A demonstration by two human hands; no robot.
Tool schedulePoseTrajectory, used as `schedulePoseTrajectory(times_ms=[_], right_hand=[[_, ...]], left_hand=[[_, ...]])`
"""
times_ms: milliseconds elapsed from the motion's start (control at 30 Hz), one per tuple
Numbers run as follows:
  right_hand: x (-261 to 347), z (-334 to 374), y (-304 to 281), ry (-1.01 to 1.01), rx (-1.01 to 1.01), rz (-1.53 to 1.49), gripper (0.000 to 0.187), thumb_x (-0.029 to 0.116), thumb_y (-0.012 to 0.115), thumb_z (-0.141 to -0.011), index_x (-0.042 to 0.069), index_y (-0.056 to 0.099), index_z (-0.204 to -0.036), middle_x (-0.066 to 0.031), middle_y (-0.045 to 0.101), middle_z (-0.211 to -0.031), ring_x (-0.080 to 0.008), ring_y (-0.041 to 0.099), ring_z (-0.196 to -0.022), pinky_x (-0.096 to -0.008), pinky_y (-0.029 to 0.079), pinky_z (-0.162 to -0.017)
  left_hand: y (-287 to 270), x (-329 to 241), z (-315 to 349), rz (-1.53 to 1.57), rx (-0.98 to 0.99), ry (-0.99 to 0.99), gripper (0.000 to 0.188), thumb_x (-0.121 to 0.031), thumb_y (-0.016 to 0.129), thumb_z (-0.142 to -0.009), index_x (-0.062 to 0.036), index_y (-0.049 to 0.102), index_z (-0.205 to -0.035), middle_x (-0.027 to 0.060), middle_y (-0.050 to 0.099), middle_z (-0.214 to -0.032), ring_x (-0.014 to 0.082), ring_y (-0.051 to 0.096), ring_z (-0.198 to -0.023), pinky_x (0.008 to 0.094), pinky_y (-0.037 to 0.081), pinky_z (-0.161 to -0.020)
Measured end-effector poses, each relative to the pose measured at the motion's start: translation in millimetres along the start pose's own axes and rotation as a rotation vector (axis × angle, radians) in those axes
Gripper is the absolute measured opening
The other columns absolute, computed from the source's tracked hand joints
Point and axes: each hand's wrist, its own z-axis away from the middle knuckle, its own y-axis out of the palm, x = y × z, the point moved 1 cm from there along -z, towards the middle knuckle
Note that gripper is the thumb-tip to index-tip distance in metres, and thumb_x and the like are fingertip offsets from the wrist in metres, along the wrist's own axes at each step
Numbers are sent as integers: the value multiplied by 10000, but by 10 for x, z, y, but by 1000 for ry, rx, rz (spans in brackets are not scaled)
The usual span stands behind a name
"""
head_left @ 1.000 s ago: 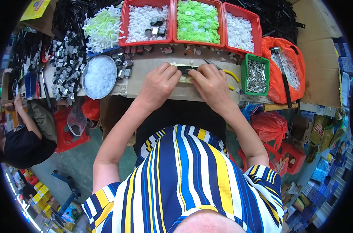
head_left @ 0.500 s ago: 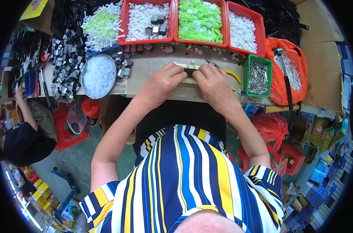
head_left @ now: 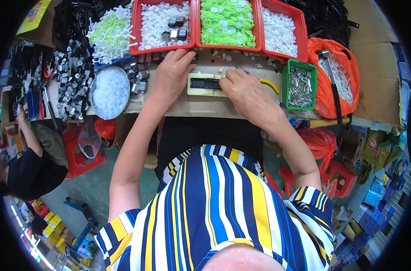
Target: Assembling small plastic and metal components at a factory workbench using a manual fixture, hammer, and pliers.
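A cream rectangular block lies on the work table, with a long black plastic part set in its slot. My right hand rests over the block's right end, its fingers closed on the black part and hiding that end. My left hand is off the block, by the front edge of a red tray of white plastic pieces. Its fingers stretch forward, apart from the thumb, over small parts on the table; nothing shows in them. Yellow-handled pliers lie beyond my right hand, partly covered.
More red trays hold green discs and white pieces. A green box of metal pins, a hammer and an orange bag stand right. Left are a round dish and loose metal-and-black parts. Another person sits far left.
My left hand has let go of the block and moved left and forward to the tray's front edge. My right hand stays at the block, whose left part is now uncovered.
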Motion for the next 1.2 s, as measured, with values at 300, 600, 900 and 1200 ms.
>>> schedulePoseTrajectory(times_ms=[300,600,900,1200], right_hand=[[-98,-44,-10,42,0,-224,101,43,647,-810,-4,598,-884,-158,607,-871,-356,617,-875,-444,500,-759],[194,-238,42,183,-490,-606,182,112,723,-827,18,651,-965,-131,628,-872,-326,634,-830,-427,483,-701],[123,-201,273,123,-452,-477,223,122,746,-780,41,660,-970,-92,604,-951,-287,603,-901,-414,444,-733],[192,-219,385,119,-353,-353,225,103,742,-763,53,661,-966,-73,587,-998,-265,582,-969,-412,424,-787]], left_hand=[[-77,-13,93,155,-18,-156,318,-18,661,-879,5,637,-1195,134,618,-1001,267,641,-891,344,504,-770],[-158,-397,204,1318,-43,-592,327,-13,644,-935,38,590,-1254,93,658,-1140,123,638,-1019,254,528,-881],[-278,-349,399,689,-152,-455,272,-4,647,-910,17,653,-1181,111,668,-1153,189,663,-1023,298,539,-866],[-132,-355,566,87,-68,-4,316,69,614,-795,32,643,-1108,170,621,-1106,346,621,-1059,409,518,-885]])
